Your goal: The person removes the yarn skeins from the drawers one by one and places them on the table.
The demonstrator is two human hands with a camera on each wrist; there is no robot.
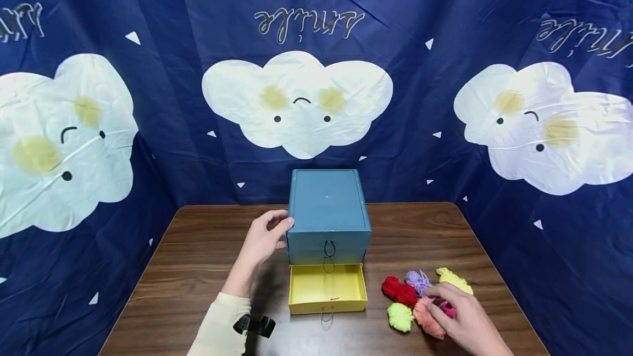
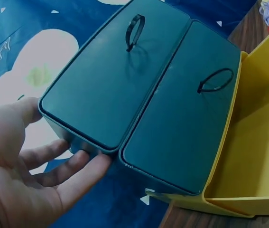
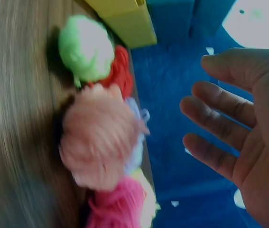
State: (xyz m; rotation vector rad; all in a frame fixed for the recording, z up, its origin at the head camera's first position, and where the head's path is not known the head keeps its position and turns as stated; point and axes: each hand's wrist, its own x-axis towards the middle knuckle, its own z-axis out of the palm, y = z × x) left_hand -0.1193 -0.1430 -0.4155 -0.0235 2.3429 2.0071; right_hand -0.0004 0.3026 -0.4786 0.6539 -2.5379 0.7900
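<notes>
My left hand [image 1: 262, 239] touches the left side of a blue drawer box [image 1: 326, 196], thumb at the top edge and fingertips along the side wall. Below the blue drawer fronts, a yellow drawer [image 1: 321, 285] is pulled out; a tiny scrap lies inside. Over a cluster of yarn bundles hovers my right hand [image 1: 467, 317], fingers apart and holding nothing in the right wrist view. Nearest it is a peach yarn bundle [image 3: 101, 135], with pink yarn [image 3: 117, 204] beside it. Green yarn [image 1: 399, 317], red yarn [image 1: 398, 291], purple yarn [image 1: 418, 282] and yellow yarn [image 1: 454, 279] lie around these.
The box stands near the back edge of a brown wooden table [image 1: 198, 257]. Blue cloth [image 1: 420, 163] printed with white clouds hangs behind and at both sides. Dark loop pulls [image 2: 135, 32] stick out from the drawer fronts. A black strap [image 1: 254, 324] circles the left wrist.
</notes>
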